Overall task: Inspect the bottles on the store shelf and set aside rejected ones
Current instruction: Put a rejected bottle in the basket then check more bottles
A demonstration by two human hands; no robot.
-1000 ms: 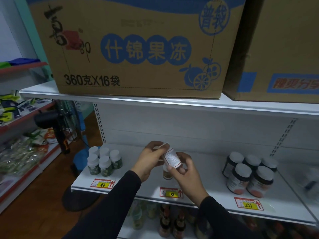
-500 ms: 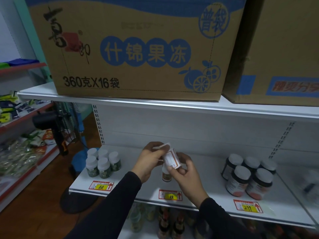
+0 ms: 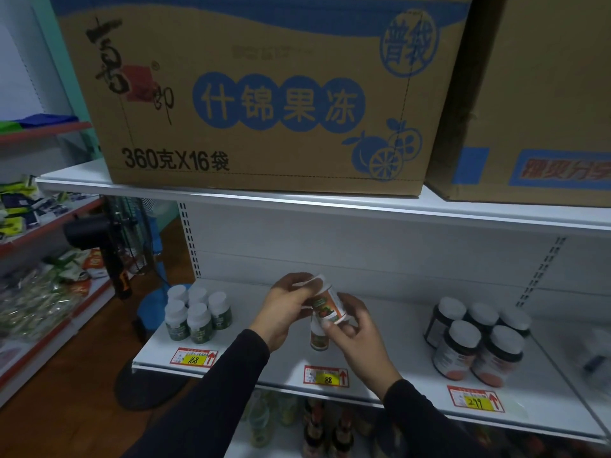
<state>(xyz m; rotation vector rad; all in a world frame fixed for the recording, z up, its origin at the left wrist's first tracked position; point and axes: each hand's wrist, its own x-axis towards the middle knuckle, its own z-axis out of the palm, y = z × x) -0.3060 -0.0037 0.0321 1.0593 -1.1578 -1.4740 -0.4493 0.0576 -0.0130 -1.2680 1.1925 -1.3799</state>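
I hold a small white-capped bottle (image 3: 327, 304) with an orange and green label tilted above the middle of the white shelf (image 3: 271, 355). My left hand (image 3: 284, 310) grips its cap end, and my right hand (image 3: 355, 338) grips its base. Behind and below it stands a second bottle of the same kind (image 3: 318, 338), partly hidden by my fingers. Several green-labelled white-capped bottles (image 3: 198, 315) cluster at the shelf's left. Several dark jars with white lids (image 3: 476, 338) stand at the right.
Price tags marked 168 (image 3: 193, 357), 88 (image 3: 326, 376) and 299 (image 3: 476, 399) line the shelf edge. Two large cardboard boxes (image 3: 264, 94) sit on the shelf above. Dark bottles (image 3: 327, 428) fill the shelf below. A floor fan (image 3: 109, 239) and another goods rack (image 3: 36, 252) stand left.
The bottle has been turned in my hands: its white printed side faced me before, now the orange and green picture side shows. My hands stay in the same place.
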